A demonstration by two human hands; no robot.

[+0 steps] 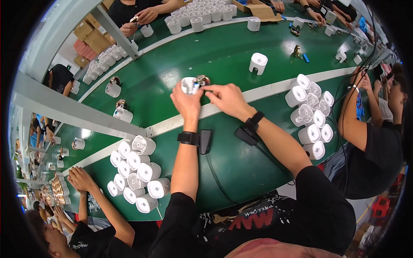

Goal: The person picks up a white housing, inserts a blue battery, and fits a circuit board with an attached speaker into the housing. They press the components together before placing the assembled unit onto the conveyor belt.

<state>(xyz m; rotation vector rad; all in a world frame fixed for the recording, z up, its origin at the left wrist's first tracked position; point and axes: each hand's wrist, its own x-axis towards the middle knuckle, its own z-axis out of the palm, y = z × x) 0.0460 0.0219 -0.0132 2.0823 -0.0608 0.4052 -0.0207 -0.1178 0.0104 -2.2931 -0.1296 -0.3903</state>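
Note:
My left hand (186, 101) grips a white plastic cylinder housing (188, 85) over the green belt (223, 56). My right hand (228, 99) pinches a small metal and copper part (200, 80) at the housing's open end. Both wrists wear black bands with small black devices attached. A pile of white housings (137, 174) lies to my left, and another pile (311, 116) to my right. One housing (258, 63) stands alone beyond my hands.
A white stripe (266, 91) runs along the belt under my hands. A person's hands (81, 178) work at the lower left; another person's arm (352, 116) reaches in at the right. People across the belt handle more housings (202, 15) beside cardboard boxes (258, 8). A grey frame beam (73, 114) crosses at the left.

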